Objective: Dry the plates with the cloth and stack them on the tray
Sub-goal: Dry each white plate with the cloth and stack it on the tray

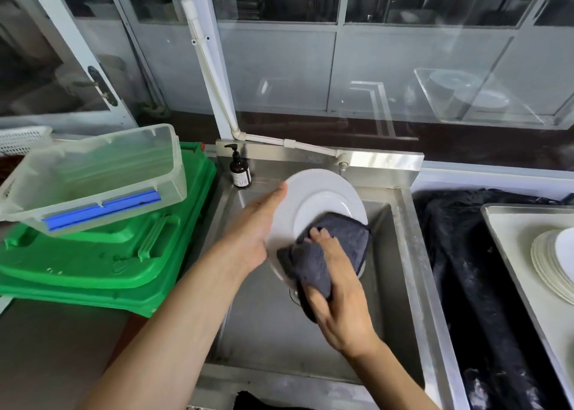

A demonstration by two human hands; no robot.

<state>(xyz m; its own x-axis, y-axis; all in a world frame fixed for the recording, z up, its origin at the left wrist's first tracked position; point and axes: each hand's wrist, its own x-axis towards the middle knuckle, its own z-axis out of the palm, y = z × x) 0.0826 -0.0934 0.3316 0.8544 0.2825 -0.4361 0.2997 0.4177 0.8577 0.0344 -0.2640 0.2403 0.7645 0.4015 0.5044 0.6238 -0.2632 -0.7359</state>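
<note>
Head view: over the sink (413, 254), left hand (253, 232) braces the plate (310, 192) with straight fingers; right hand (338, 285) presses the gripped cloth (344, 232) on it. Drying step; stacking on the tray (509, 235) right of the sink comes next.

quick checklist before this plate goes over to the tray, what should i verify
1. Left hand supports the plate at its rim: ok, fingers straight against the edge.
2. Right hand holds the cloth on the plate face: ok.
3. Plate fully dry: cannot tell, the cloth covers its lower part.
4. Plate sits over the sink, so a slip lands in the basin: ok.
5. Tray on the right has room: ok, the stack of plates is there to add to.
6. Back of plate wiped: cannot tell, hidden.
</note>
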